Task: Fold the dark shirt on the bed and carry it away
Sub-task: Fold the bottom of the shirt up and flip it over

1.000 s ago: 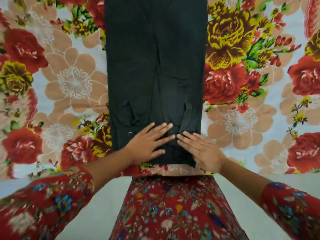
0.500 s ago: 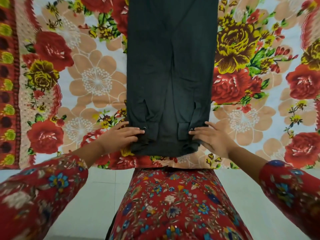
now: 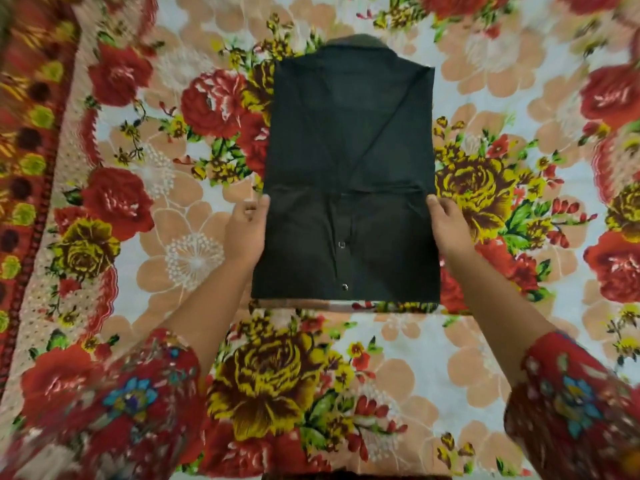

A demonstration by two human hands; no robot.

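We record the dark shirt (image 3: 349, 168) folded into a rectangle, collar (image 3: 353, 41) at the far end, over the middle of the floral bedsheet (image 3: 180, 251). 2 snaps (image 3: 342, 244) show on its near half. The left hand (image 3: 247, 233) grips the shirt's left edge, thumb on top. The right hand (image 3: 448, 230) grips the right edge likewise. The fingers beneath are hidden. We cannot tell whether the near edge rests on the sheet.

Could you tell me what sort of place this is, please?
Probably a bedroom in a home: a floral bedsheet covers the whole surface like a bed, and the person's left hand and right hand grip the sides of a folded dark shirt over it.
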